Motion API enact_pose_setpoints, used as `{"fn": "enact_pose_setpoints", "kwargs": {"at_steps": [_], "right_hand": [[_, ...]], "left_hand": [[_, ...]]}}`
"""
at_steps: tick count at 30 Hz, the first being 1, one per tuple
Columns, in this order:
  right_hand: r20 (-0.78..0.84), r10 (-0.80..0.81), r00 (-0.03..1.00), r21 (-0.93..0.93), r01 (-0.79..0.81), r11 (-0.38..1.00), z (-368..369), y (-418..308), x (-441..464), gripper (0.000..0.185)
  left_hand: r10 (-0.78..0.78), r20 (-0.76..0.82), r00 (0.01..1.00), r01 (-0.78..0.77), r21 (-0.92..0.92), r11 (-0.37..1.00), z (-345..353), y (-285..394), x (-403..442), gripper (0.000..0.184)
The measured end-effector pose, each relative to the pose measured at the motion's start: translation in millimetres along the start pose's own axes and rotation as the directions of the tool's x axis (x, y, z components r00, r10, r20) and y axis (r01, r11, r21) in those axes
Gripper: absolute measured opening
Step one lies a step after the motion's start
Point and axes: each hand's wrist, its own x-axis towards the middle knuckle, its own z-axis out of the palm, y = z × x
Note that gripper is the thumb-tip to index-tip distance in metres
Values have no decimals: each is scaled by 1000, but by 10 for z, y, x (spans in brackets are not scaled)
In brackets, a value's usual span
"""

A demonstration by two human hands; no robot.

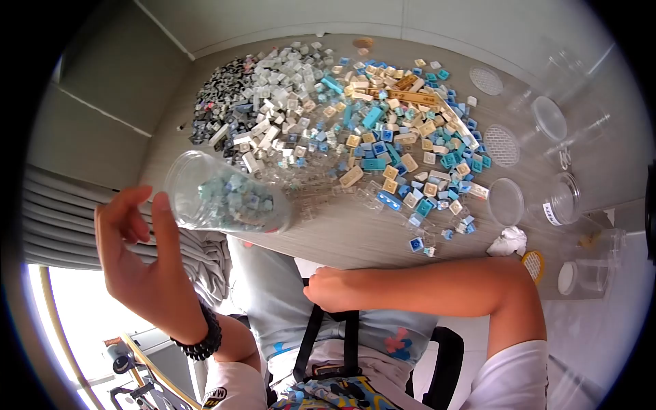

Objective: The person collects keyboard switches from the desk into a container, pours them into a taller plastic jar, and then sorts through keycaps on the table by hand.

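Observation:
A clear plastic jar [239,198], partly filled with small pale green and bluish pieces, lies tilted near the table's front left edge, its mouth toward the left. Beside that mouth is my left hand [140,256], fingers bent but apart, with nothing visible between them. The thumb tip is close to the rim; whether it touches I cannot tell. My right hand [331,287] is closed above my lap, next to a black strap. Its fingers are curled under, so what they hold, if anything, is hidden.
Loose keycaps in black, grey and white [273,89] and in blue and beige [410,150] cover the table [328,236]. On the right are clear jars [564,195], round lids [506,201], a crumpled white tissue [508,241] and a yellow mesh disc [533,266]. A grey curtain [61,212] hangs left.

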Motion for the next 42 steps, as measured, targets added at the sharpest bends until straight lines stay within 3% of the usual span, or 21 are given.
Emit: {"fn": "enact_pose_setpoints", "kwargs": {"at_steps": [2, 4, 5, 7, 9, 13, 14, 15, 16, 18, 19, 20, 21, 22, 25, 26, 29, 31, 37, 41, 42], "right_hand": [[11, -11, 1000, -7, 11, 1000, -116, -47, -62, 11], [18, -25, 1000, -15, 25, 1000, -136, -48, -58, 11], [15, -26, 1000, -44, 27, 999, -107, -49, -34, 8], [9, -20, 1000, -72, 20, 997, 18, -26, 63, 8], [-101, -10, 995, -45, 6, 999, 332, 78, 279, 10], [-272, 16, 962, 6, -15, 1000, 1186, 350, 785, 11], [-382, 17, 924, 49, 2, 999, 1417, 432, 901, 13], [-212, 95, 973, -100, -119, 988, 1389, 340, 1002, 16], [-70, 176, 982, -249, -188, 950, 1409, 229, 1172, 19], [-14, 342, 940, -425, -315, 849, 1314, 65, 1316, 27], [86, 516, 852, -629, -355, 692, 997, -148, 1191, 28], [182, 666, 724, -808, -276, 521, 663, -367, 1057, 30], [194, 342, 920, -597, -166, 785, 428, -122, 649, 33], [91, -16, 996, -358, 48, 933, 273, -7, 411, 36], [153, 146, 977, -405, -73, 912, 142, -152, 390, 43], [152, 149, 977, -405, -76, 911, 120, -147, 395, 43], [213, 134, 968, -306, -64, 950, 74, -128, 377, 46], [148, 73, 986, -305, -25, 952, -33, -161, 267, 31], [179, 72, 981, -388, 4, 921, -288, -266, 57, 28], [240, 89, 967, -362, 4, 932, -289, -252, 116, 29], [217, 68, 974, -381, 20, 924, -127, -199, 202, 38]], "left_hand": [[44, -6, 999, -44, -34, 998, 15, 27, -36, 16], [15, -129, 992, -58, -336, 940, 97, 168, -106, 20], [16, -126, 992, -59, -344, 937, 153, 258, -151, 20], [376, 107, 921, -317, -358, 878, 299, 477, -288, 25], [323, 219, 921, -182, -490, 853, 553, 660, -429, 30], [258, 386, 886, 7, -567, 824, 1018, 671, -506, 29], [207, 423, 882, 96, -592, 800, 1117, 727, -539, 28], [159, 461, 873, 183, -612, 769, 1216, 767, -562, 27], [194, 481, 855, 155, -594, 789, 1304, 774, -579, 28], [229, 534, 814, 169, -594, 786, 1443, 893, -534, 26], [246, 553, 796, 167, -591, 789, 1528, 956, -497, 24], [337, 476, 812, 8, -587, 810, 1647, 983, -485, 14], [397, 446, 802, -94, -563, 821, 1769, 1021, -480, 8], [424, 450, 786, -133, -547, 827, 1893, 1058, -490, 9], [504, 410, 760, -242, -540, 806, 2209, 1109, -443, 12], [554, 366, 748, -309, -546, 779, 2286, 1122, -425, 14], [615, 404, 677, -311, -601, 737, 2410, 1132, -408, 18], [636, 422, 646, -339, -588, 734, 2430, 1124, -418, 22], [667, 446, 598, -378, -577, 724, 2361, 1077, -445, 31], [675, 505, 537, -388, -562, 730, 2327, 1049, -404, 29], [684, 513, 518, -389, -571, 723, 2309, 1044, -391, 27]]}}
